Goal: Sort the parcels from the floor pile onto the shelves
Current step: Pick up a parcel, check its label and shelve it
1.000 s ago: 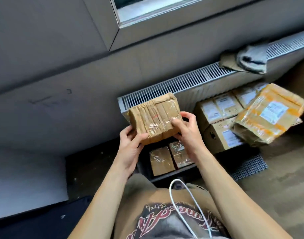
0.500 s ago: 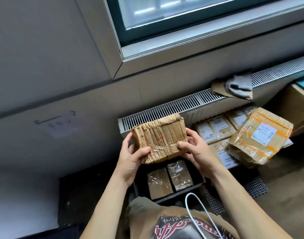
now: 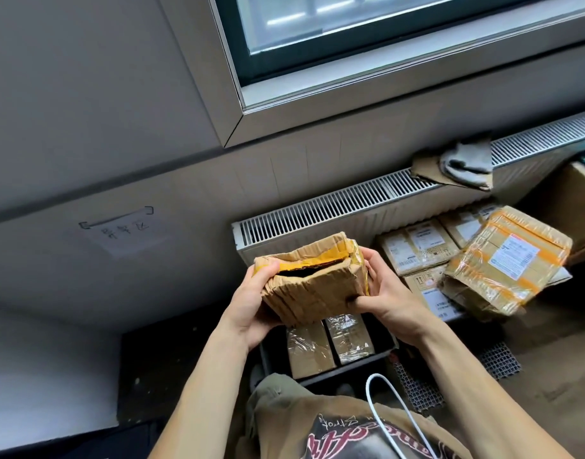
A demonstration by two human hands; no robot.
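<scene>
- Parcel [image 3: 312,281]: in mid-air before the chest, above a bin [image 3: 350,369], apart from the floor pile [image 3: 503,260].
- Grip: left hand [image 3: 251,306] cupped round the left end, right hand [image 3: 389,303] clamped on the right end. Two-handed probably because the cardboard is crushed and gaping.
- Long axis left to right, near level. Split flap side facing up toward the camera, likely for checking before shelving.

Hands: I count two, left hand [image 3: 251,313] and right hand [image 3: 389,306]
Crumpled parcel [image 3: 317,293]: one
Wrapped parcels [image 3: 309,351] in the bin [image 3: 347,369]: two
Orange-taped parcel [image 3: 506,263]: one
Labelled boxes [image 3: 417,246]: I make out at least four
Cloth [image 3: 463,164]: one
Radiator [image 3: 317,210]: one
</scene>
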